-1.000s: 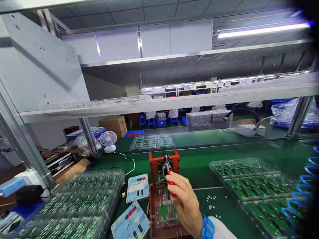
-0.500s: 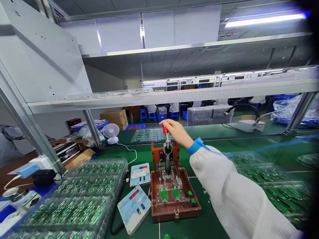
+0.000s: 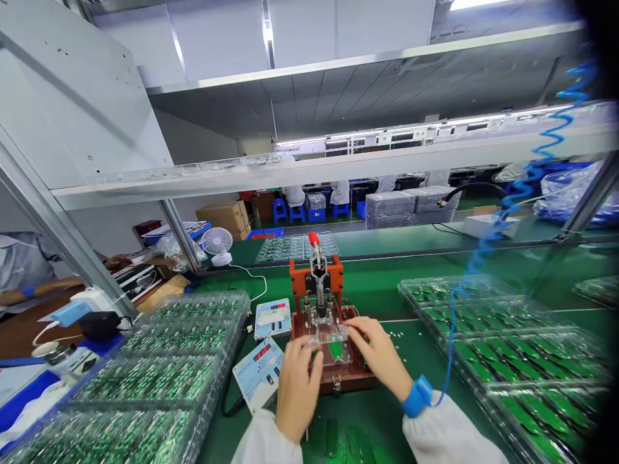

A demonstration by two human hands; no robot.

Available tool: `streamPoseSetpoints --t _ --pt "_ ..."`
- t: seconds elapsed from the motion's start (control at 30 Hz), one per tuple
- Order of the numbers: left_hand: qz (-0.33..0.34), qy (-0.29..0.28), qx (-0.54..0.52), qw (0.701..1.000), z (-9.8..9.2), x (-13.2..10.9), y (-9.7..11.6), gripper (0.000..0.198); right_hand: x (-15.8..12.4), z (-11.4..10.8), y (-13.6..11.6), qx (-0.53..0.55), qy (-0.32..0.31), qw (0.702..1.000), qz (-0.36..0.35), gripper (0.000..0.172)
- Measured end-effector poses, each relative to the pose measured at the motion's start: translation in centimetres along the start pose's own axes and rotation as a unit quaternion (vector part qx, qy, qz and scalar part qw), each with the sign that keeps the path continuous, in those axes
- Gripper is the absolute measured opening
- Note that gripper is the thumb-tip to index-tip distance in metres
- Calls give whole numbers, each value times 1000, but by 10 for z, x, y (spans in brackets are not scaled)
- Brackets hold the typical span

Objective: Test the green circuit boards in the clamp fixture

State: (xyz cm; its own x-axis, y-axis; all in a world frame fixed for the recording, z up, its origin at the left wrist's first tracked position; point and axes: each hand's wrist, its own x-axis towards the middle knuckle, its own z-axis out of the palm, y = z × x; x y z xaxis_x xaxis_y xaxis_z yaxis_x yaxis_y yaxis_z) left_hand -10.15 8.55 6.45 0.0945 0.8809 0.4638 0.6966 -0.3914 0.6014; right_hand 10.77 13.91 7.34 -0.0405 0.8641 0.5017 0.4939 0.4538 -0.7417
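A brown test fixture [image 3: 355,377] with a clear plate stands on the green mat in front of me. Its toggle clamp with a red-tipped lever [image 3: 314,241] points straight up. My left hand [image 3: 296,390] is curled over the fixture's left slot, and what its fingers hold is hidden. My right hand [image 3: 380,354] has bent fingers on the right side of the clear plate, the fingertips hidden against it. One small green board [image 3: 335,350] shows in the fixture between the hands. A blue wrist strap [image 3: 417,396] is on my right wrist.
Two blue-faced meters [image 3: 273,318] [image 3: 258,375] lie left of the fixture. Clear trays of green boards are stacked on the left [image 3: 169,367] and the right [image 3: 507,348]. A blue coiled cord [image 3: 527,180] rises from the strap. A small fan [image 3: 216,241] stands behind. Another person's arm [image 3: 29,290] rests at far left.
My right hand raised the red lever from low to upright, let go of it and came down to the fixture. My left hand came into view at the fixture's left side.
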Motion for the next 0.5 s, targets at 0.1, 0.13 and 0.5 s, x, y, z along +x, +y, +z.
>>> streamPoseSetpoints --t 0.1,0.13,0.5 --pt "-7 28 58 998 -2 19 -18 28 -22 23 -5 -13 -22 1000 -6 26" --pt "-7 26 71 997 -1 20 -20 28 -24 27 -8 -15 -27 1000 -4 24" --pt "-90 119 -56 987 -4 -7 -35 46 -29 14 -28 151 -81 979 113 13"
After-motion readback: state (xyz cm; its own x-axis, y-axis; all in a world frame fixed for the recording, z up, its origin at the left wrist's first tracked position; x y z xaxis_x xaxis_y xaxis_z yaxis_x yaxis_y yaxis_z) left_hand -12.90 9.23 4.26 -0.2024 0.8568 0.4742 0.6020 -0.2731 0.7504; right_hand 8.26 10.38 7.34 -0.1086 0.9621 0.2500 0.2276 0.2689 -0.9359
